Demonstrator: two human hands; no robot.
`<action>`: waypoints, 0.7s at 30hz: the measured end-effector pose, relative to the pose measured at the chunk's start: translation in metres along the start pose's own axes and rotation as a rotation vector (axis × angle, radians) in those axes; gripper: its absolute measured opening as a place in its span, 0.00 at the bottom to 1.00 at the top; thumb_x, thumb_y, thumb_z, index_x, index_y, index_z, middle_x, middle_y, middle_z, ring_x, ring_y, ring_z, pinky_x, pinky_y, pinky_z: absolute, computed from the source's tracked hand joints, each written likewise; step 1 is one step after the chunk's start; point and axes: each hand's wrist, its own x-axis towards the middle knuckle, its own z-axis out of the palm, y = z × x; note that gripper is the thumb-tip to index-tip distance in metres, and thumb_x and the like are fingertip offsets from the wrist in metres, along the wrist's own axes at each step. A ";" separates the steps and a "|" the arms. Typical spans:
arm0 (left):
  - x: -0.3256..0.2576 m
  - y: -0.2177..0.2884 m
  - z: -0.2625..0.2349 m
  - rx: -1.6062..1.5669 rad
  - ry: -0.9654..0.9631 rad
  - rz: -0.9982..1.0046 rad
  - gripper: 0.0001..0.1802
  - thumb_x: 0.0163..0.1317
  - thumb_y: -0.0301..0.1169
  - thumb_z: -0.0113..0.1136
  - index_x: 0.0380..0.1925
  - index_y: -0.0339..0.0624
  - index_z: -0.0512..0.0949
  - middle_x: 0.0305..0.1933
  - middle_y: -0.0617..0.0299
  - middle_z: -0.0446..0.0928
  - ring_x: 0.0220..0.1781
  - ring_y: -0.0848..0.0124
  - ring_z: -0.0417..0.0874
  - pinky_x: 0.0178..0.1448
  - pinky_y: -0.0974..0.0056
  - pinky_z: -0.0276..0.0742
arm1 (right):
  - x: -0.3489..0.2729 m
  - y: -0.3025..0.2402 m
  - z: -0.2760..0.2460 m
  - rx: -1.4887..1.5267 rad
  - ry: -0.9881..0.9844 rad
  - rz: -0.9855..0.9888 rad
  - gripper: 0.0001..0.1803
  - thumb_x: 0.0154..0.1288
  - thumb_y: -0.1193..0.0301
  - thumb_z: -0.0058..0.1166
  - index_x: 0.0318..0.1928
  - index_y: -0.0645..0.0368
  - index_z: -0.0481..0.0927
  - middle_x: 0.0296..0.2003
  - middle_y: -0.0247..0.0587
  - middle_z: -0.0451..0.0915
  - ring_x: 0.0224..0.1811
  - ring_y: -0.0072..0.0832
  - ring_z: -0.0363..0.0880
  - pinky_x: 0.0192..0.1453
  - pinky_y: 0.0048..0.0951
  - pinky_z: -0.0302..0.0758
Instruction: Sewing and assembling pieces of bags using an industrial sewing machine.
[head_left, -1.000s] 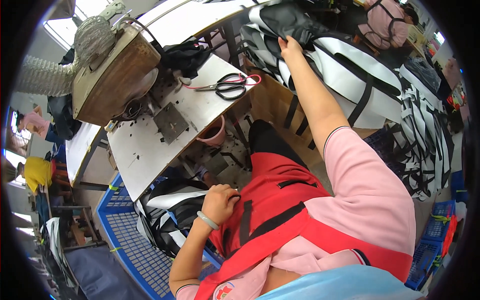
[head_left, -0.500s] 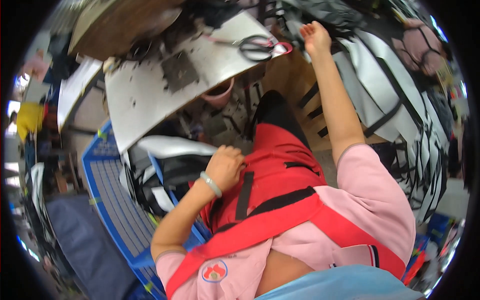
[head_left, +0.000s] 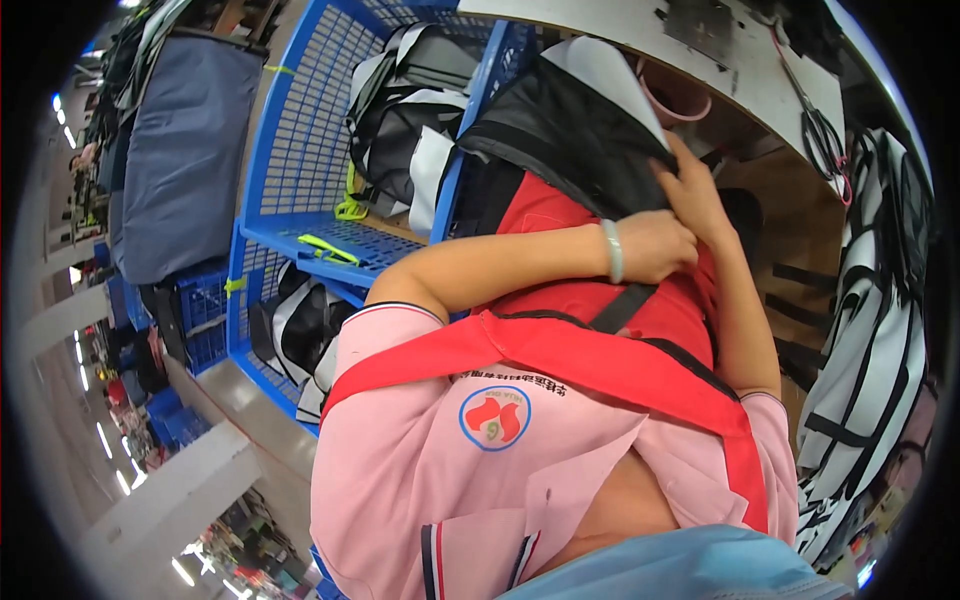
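A black-and-white fabric piece [head_left: 585, 150] lies over my lap and the red apron [head_left: 560, 295], its pale strip along the far right edge. My right hand [head_left: 697, 200] is at that edge, with finger and thumb on either side of it. Against the fabric's near end, my left hand [head_left: 655, 247], with a pale bracelet [head_left: 612, 250] on the wrist, is closed, its fingers curled toward the right hand. What sits inside those left fingers is hidden. A dark strap [head_left: 624, 308] on the apron runs below the left hand.
Blue plastic baskets [head_left: 262, 165] at my left hold black, grey and white fabric pieces [head_left: 395, 140]. A white table [head_left: 740, 85] ahead bears black-handled scissors [head_left: 822, 140]; a pink bucket [head_left: 675, 95] stands beneath it. More white-and-black pieces [head_left: 865, 320] hang at the right.
The view has swung toward the left. My right hand, raised out by the hanging pieces before, has come in to the lap beside my left hand. The black-and-white fabric piece now lies over my lap.
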 end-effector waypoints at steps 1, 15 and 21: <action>-0.013 0.003 -0.017 -0.016 0.096 -0.066 0.05 0.55 0.31 0.58 0.29 0.45 0.80 0.31 0.58 0.78 0.38 0.58 0.79 0.45 0.58 0.74 | -0.004 0.013 -0.003 0.020 0.037 0.008 0.20 0.65 0.70 0.51 0.57 0.59 0.70 0.43 0.60 0.79 0.47 0.54 0.78 0.49 0.38 0.73; -0.235 -0.143 -0.051 0.599 0.602 -1.097 0.26 0.53 0.28 0.62 0.55 0.42 0.71 0.53 0.48 0.72 0.53 0.47 0.75 0.56 0.53 0.73 | -0.044 -0.026 -0.051 0.949 0.056 0.296 0.32 0.65 0.78 0.42 0.70 0.51 0.59 0.33 0.34 0.79 0.23 0.14 0.72 0.24 0.15 0.70; -0.193 -0.088 -0.112 0.596 0.655 -0.660 0.12 0.59 0.25 0.51 0.43 0.47 0.78 0.36 0.54 0.78 0.40 0.52 0.80 0.42 0.54 0.76 | -0.098 -0.103 -0.103 0.798 0.535 0.299 0.23 0.63 0.73 0.47 0.60 0.60 0.71 0.25 0.30 0.77 0.09 0.11 0.60 0.10 0.15 0.59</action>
